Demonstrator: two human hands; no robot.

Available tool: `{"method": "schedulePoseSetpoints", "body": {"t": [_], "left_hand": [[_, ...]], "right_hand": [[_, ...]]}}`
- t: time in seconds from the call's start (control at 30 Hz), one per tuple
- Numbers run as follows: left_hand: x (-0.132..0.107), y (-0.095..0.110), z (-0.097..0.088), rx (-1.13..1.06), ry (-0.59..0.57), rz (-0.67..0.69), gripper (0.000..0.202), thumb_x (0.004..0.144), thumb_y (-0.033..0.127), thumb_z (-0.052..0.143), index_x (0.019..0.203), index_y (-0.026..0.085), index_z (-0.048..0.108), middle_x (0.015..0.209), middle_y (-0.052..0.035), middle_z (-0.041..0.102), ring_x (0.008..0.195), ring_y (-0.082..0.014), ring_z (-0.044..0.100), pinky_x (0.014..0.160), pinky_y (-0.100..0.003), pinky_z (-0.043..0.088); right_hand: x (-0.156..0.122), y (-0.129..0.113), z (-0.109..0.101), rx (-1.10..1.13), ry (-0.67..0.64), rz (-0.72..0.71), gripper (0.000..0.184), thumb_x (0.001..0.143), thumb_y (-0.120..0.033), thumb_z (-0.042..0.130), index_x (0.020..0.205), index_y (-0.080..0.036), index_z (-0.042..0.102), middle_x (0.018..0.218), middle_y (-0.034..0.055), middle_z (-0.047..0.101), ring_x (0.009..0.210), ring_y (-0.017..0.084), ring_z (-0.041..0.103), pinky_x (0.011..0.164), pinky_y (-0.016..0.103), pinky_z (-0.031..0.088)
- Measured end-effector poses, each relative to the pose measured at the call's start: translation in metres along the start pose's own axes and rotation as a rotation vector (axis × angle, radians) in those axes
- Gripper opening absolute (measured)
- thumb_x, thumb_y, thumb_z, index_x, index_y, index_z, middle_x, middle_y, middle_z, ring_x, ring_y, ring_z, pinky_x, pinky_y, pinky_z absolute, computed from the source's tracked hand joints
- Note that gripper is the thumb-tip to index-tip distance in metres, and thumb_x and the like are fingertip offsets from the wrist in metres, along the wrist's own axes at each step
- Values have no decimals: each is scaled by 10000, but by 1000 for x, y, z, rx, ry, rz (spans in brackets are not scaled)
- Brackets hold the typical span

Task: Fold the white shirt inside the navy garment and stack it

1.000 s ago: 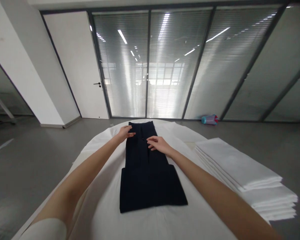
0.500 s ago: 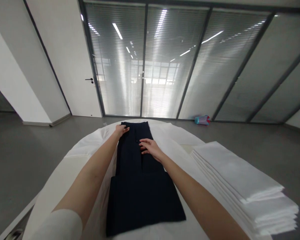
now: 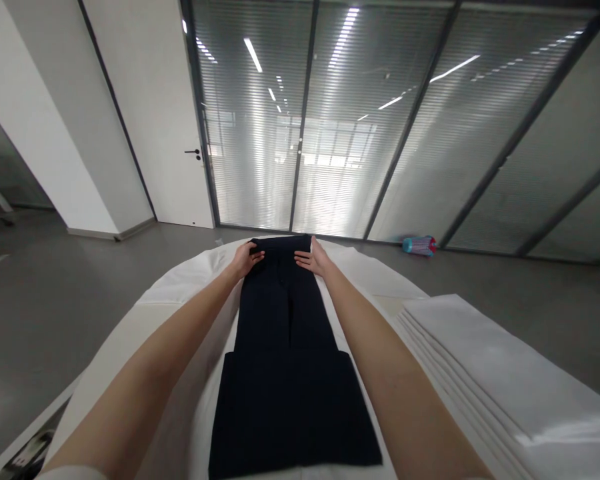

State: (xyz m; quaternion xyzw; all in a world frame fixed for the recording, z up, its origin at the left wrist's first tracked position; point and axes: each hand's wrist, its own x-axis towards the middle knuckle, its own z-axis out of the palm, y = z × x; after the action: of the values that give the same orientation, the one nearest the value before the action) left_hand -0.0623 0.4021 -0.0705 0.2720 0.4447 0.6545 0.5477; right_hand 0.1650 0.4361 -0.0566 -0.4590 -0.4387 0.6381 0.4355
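Note:
Dark navy trousers (image 3: 290, 407) lie lengthwise on a white cloth, the end near me doubled over in a wide flat panel. A narrow gap runs down the middle of the far part. At the far end, my left hand (image 3: 247, 258) grips the left corner, thumb at the edge and fingers on top of the fabric. My right hand (image 3: 314, 257) grips the right corner in the same way, its fingers lying over the front. Between the hands the far edge looks slightly raised and turned over.
White cloth (image 3: 380, 273) covers part of the rounded table (image 3: 105, 360). A stack of folded white fabric (image 3: 510, 367) sits at the right. On the floor beyond lies a blue and red striped item (image 3: 420, 246), by the glass partition (image 3: 350, 167). A white door (image 3: 155, 120) is at the left.
My right hand has moved from the middle of the trousers to their far right corner and taken hold. My left hand keeps the far left corner. The far edge now looks turned over.

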Motion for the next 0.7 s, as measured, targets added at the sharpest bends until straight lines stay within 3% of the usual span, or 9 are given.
{"method": "schedulePoseSetpoints", "body": {"t": [0.1, 0.23, 0.37, 0.5, 0.57, 0.7], "left_hand": [[-9, 5, -2, 17, -20, 10, 167, 842, 298, 641, 832, 180, 523, 716, -12, 589, 627, -140, 633, 692, -292, 570], [-23, 2, -1, 95, 20, 51, 224, 835, 328, 697, 782, 159, 560, 665, -13, 572, 589, -126, 601, 635, -261, 557], [-42, -7, 1, 180, 106, 83, 254, 719, 142, 802, 875, 141, 601, 695, 5, 566, 600, -92, 584, 626, -206, 533], [-65, -10, -4, 228, 113, 60, 632, 646, 59, 833, 1191, 204, 548, 812, 0, 612, 665, -114, 633, 651, -238, 554], [-75, -9, -6, 271, 66, 24, 712, 610, 37, 840, 1233, 220, 548, 848, -15, 634, 671, -134, 646, 622, -248, 555], [-86, -7, -11, 367, -47, 4, 562, 600, 91, 854, 1123, 184, 673, 937, -72, 678, 727, -173, 661, 594, -249, 552]], "right_hand": [[3, -6, -2, 90, -2, 69, 723, 956, -703, 265, 1500, -230, 203, 976, 117, 674, 760, 190, 675, 710, 341, 585], [-8, -15, 0, 84, 45, 94, 753, 913, -719, 401, 1460, -221, 255, 998, 128, 639, 788, 210, 688, 665, 348, 604], [-32, -14, 0, 32, 75, 96, 404, 917, -434, 613, 1204, -182, 483, 888, 91, 622, 734, 198, 687, 616, 323, 618], [-54, 4, -9, 21, 77, 84, 177, 877, -178, 633, 1008, -171, 514, 838, 61, 624, 700, 175, 687, 621, 305, 629], [-61, 15, -14, 9, 87, 70, 157, 865, -141, 630, 959, -174, 508, 828, 47, 620, 681, 161, 685, 613, 297, 631], [-65, 32, -19, -32, 108, 0, 188, 863, -210, 686, 910, -184, 505, 813, 36, 633, 652, 138, 672, 588, 266, 622]]}}
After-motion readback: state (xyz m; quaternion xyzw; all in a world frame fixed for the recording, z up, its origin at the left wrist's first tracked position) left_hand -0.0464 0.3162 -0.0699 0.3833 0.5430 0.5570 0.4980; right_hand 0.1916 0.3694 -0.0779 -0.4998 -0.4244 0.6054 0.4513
